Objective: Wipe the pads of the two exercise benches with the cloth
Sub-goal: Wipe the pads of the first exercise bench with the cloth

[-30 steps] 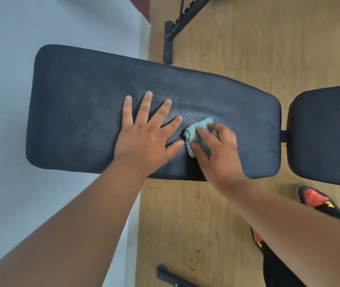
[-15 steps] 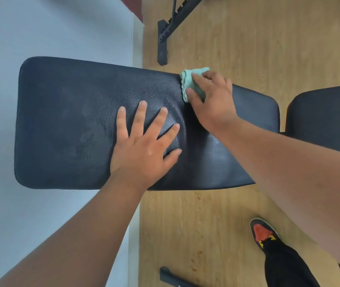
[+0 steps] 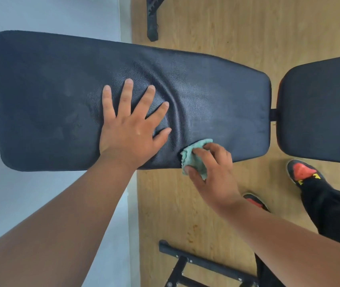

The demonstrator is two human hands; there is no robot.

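A long black bench pad lies across the view below me. My left hand rests flat on its middle with the fingers spread, and the leather wrinkles beside it. My right hand is closed on a crumpled light green cloth, which presses on the pad's near edge and partly hangs over it. A second black pad sits to the right, joined by a short black link.
The floor is light wood on the right and pale grey on the left. Black bench frame legs show at the top and at the bottom. My shoes and a black trouser leg stand near the right.
My right hand has dragged the cloth from the pad's far edge back across to its near edge. My left hand stays flat on the pad.
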